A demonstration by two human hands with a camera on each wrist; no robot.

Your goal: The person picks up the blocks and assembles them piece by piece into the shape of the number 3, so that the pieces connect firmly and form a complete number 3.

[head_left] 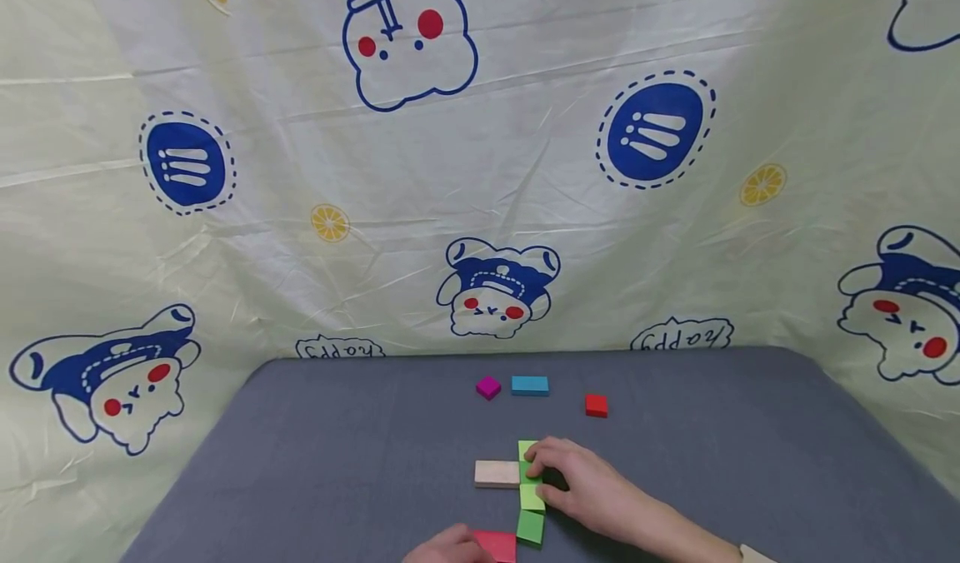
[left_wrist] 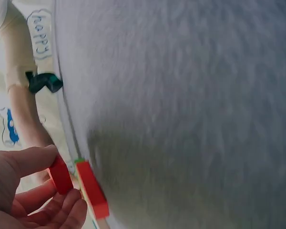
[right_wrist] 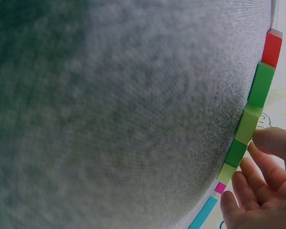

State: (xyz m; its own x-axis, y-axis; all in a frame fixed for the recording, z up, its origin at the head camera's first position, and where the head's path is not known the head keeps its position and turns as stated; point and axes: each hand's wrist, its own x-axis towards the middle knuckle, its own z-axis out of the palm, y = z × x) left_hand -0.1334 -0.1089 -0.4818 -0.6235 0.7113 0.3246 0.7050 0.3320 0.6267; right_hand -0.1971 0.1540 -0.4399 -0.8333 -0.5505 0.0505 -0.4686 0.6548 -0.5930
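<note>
My left hand [head_left: 452, 546] is low in the head view. In the left wrist view its thumb and fingers pinch a small red block [left_wrist: 61, 175]. Beside it a longer red block [head_left: 497, 545] lies on the grey table. My right hand [head_left: 588, 488] reaches over a column of alternating light green and green blocks. Its thumb touches a light green block [head_left: 532, 497], while the fingertips rest at the green block [head_left: 529, 476] behind it. Another green block [head_left: 530, 529] forms the near end, slightly turned; a light green block [head_left: 527, 448] forms the far end.
A plain wooden block [head_left: 497, 474] extends left from the column. Farther back lie a magenta block [head_left: 488, 388], a blue block [head_left: 530, 386] and a red square block [head_left: 596, 406]. A printed curtain [head_left: 517, 171] hangs behind the grey table [head_left: 337, 463].
</note>
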